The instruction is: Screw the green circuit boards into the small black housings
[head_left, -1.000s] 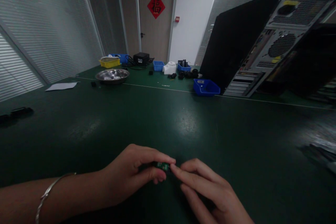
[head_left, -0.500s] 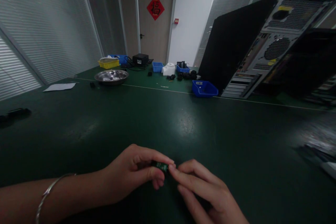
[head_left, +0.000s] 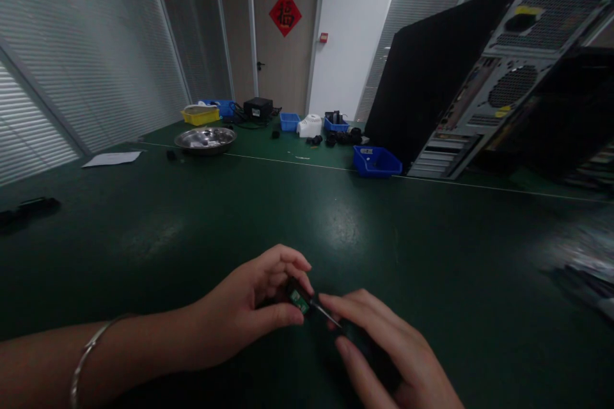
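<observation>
While a small green circuit board (head_left: 299, 298) is being pinched by the left hand (head_left: 249, 313) over the near table (head_left: 336, 223), a thin screwdriver (head_left: 326, 314) (tip at the board) is being gripped by the right hand (head_left: 384, 348); the tip should be kept seated and upright.

place: electronics workshop | signs: green bench mat (head_left: 336, 217), open PC case (head_left: 484, 89), blue parts bins (head_left: 377, 161)

Bowl (head_left: 205, 138) far left on table (head_left: 268, 211), computer case (head_left: 484, 77) far right
</observation>
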`<state>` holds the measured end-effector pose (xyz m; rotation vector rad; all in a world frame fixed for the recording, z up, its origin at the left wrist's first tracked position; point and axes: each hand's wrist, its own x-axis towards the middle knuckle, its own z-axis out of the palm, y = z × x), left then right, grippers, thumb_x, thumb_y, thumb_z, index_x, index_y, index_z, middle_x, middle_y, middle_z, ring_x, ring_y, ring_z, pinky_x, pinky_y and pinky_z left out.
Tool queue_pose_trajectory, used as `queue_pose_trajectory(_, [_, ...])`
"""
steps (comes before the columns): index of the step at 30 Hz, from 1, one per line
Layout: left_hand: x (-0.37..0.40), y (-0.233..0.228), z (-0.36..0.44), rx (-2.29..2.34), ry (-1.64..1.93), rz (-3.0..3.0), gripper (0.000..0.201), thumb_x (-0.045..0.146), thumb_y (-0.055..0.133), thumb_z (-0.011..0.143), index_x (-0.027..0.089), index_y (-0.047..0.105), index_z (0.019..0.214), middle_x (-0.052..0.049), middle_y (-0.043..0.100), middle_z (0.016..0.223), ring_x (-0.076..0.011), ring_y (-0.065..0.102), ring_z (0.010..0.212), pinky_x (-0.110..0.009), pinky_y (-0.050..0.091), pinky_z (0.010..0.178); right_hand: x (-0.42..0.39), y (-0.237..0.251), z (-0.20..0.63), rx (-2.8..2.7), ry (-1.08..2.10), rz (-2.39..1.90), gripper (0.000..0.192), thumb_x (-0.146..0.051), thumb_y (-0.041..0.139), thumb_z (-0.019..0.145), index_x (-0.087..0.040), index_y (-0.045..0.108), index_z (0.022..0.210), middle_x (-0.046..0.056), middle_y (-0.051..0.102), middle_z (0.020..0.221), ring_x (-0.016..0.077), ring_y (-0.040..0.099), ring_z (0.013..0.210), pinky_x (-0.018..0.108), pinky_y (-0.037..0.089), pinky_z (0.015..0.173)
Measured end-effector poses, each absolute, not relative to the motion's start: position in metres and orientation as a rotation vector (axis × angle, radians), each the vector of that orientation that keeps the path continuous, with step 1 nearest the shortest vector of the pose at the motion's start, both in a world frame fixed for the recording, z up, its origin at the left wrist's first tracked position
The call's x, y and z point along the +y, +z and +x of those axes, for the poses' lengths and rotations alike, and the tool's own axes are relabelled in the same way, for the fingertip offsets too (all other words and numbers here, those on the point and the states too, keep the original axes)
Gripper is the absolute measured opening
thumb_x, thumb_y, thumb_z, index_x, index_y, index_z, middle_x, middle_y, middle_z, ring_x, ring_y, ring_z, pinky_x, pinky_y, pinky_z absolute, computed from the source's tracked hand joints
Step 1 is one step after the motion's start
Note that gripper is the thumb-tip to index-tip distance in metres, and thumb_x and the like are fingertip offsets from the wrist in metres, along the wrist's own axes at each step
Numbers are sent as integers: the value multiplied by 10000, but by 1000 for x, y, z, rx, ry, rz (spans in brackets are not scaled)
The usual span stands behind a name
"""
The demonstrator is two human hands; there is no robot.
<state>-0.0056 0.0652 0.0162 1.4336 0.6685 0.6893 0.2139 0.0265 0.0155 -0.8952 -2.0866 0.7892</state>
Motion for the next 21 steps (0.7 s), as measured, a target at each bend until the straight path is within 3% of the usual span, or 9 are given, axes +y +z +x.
queue_pose_trajectory(4, [63, 16, -5, 619, 724, 1357, 277, 71, 610, 825, 174, 447, 1023, -44, 585, 1031, -140, 581, 906, -311, 459, 811, 28, 16, 211, -2135, 884, -847, 449, -52, 491, 827, -267, 564, 1215, 73, 633, 929, 165, 648, 747, 281, 556, 674])
queue_pose_trajectory(10, [61, 21, -5, 670, 688, 1454, 240, 140, 549, 878, 169, 472, 1104, -72, 556, 1113, -160, 562, 940, -342, 456, 845, 28, 15, 213, -2162, 951, -872, 510, -67, 497, 844, -281, 502, 1306, 76, 623, 953, 160, 636, 748, 294, 549, 708])
queue_pose_trajectory(13, [60, 22, -5, 734, 651, 1566, 317, 162, 499, 904, 208, 465, 1216, -64, 555, 1139, -154, 562, 921, -322, 460, 831, 28, 14, 213, -2166, 970, -871, 523, -72, 493, 848, -273, 480, 1331, 85, 621, 970, 160, 631, 755, 287, 544, 703])
queue_pose_trajectory(16, [59, 23, -7, 736, 648, 1700, 452, 141, 458, 915, 292, 388, 1335, -58, 487, 1279, -165, 540, 1030, -325, 445, 894, 28, 15, 213, -2166, 995, -860, 529, -68, 487, 847, -277, 478, 1333, 84, 624, 981, 163, 629, 776, 281, 539, 692])
queue_pose_trajectory(18, [58, 24, -8, 690, 630, 1788, 529, 136, 495, 896, 325, 346, 1367, -54, 445, 1337, -181, 514, 1110, -331, 428, 940, 28, 15, 213, -2186, 1006, -849, 517, -80, 492, 855, -283, 479, 1330, 84, 627, 1003, 168, 629, 794, 285, 538, 699])
queue_pose_trajectory(21, [56, 23, -11, 670, 562, 1879, 565, 141, 553, 870, 327, 356, 1366, -51, 494, 1295, -198, 500, 1159, -342, 412, 982, 29, 14, 213, -2225, 970, -831, 493, -98, 496, 869, -287, 483, 1324, 92, 628, 1035, 185, 630, 834, 306, 540, 725])
